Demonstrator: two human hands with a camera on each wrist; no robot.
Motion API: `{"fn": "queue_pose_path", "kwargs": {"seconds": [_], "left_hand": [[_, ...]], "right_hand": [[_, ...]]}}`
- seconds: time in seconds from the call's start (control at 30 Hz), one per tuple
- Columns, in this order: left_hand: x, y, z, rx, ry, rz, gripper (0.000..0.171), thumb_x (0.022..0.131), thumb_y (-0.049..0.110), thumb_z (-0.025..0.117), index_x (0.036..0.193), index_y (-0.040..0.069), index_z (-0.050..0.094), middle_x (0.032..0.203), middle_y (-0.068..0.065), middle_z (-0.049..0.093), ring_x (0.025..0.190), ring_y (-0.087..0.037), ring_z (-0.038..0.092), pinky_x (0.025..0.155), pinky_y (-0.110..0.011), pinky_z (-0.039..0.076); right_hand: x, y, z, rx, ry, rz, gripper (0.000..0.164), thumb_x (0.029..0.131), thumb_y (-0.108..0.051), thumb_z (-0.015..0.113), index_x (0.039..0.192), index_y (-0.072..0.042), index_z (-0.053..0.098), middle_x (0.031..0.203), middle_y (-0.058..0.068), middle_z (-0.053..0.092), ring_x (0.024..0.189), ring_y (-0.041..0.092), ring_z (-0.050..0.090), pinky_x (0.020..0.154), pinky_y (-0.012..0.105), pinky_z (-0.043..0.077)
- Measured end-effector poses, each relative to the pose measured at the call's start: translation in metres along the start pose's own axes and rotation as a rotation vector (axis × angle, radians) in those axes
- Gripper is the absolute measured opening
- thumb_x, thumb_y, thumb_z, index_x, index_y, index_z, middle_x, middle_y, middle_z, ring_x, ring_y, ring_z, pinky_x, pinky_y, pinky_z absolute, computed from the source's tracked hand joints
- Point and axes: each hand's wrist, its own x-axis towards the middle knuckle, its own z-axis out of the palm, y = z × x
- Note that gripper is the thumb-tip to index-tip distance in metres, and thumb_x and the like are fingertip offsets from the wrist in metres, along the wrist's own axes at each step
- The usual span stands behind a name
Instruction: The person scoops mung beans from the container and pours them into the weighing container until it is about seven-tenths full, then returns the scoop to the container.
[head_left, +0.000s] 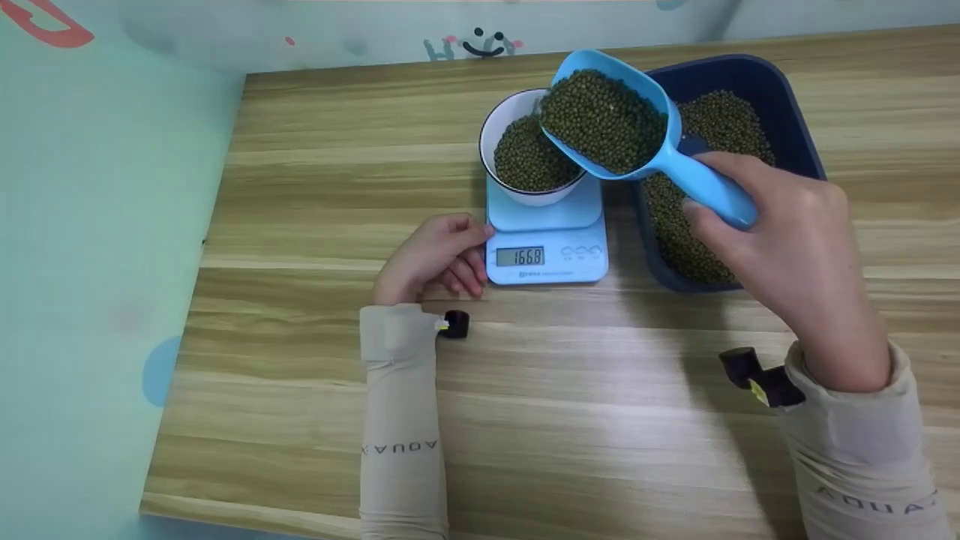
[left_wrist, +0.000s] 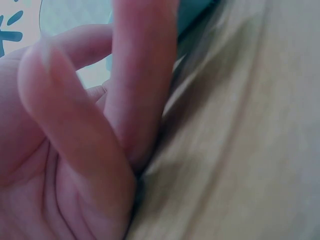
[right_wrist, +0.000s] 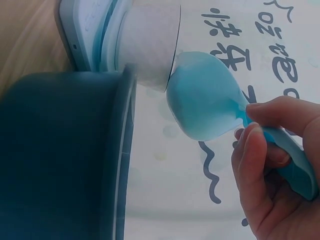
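My right hand point(head_left: 802, 232) grips the handle of a blue scoop point(head_left: 709, 180) heaped with small green beans point(head_left: 607, 120). The scoop's lip is over the right rim of a white bowl point(head_left: 491, 139), which holds more of the beans. Under the bowl is a blue kitchen scale point(head_left: 551, 255) whose display reads 166.8. In the right wrist view the scoop's underside point(right_wrist: 205, 100) is seen beside the bowl point(right_wrist: 150, 45). My left hand point(head_left: 442, 255) rests on the table at the scale's left edge, fingers loosely bent and holding nothing; its thumb touches the scale.
A dark blue tub point(head_left: 784, 97) of the same beans stands right of the scale, partly behind my right hand. The wooden table point(head_left: 300, 300) extends to a patterned wall point(head_left: 360, 37) at the back and left.
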Motion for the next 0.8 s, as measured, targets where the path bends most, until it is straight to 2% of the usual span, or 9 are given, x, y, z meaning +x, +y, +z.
{"fn": "queue_pose_path", "kwargs": {"seconds": [0.2, 0.43, 0.8], "left_hand": [[-0.0006, 0.0003, 0.0002, 0.015, 0.002, -0.001, 0.031, 0.091, 0.03, 0.051, 0.092, -0.002, 0.049, 0.071, -0.021, 0.06, 0.054, -0.026, 0.062, 0.038, -0.025, 0.044], [-0.0003, 0.0002, -0.0004, -0.01, -0.006, 0.003, 0.031, 0.091, 0.029, 0.052, 0.092, -0.001, 0.05, 0.071, -0.022, 0.059, 0.053, -0.027, 0.062, 0.038, -0.025, 0.044], [0.0006, 0.0007, -0.0001, -0.004, -0.011, 0.0, 0.031, 0.091, 0.029, 0.051, 0.093, -0.001, 0.05, 0.072, -0.022, 0.059, 0.054, -0.027, 0.062, 0.038, -0.025, 0.043]], "right_hand": [[-0.0002, -0.0011, -0.0004, 0.002, -0.012, 0.007, 0.031, 0.082, -0.023, 0.06, 0.111, -0.012, 0.063, 0.089, 0.007, 0.064, 0.064, 0.019, 0.05, 0.058, 0.022, 0.031], [0.0003, -0.002, -0.0004, -0.001, -0.01, -0.002, 0.031, 0.082, -0.022, 0.06, 0.111, -0.012, 0.063, 0.086, 0.008, 0.064, 0.063, 0.02, 0.049, 0.058, 0.023, 0.031], [0.0007, -0.002, -0.0015, 0.006, -0.017, 0.006, 0.031, 0.082, -0.022, 0.06, 0.111, -0.011, 0.062, 0.092, 0.009, 0.064, 0.067, 0.021, 0.052, 0.06, 0.029, 0.035]]}}
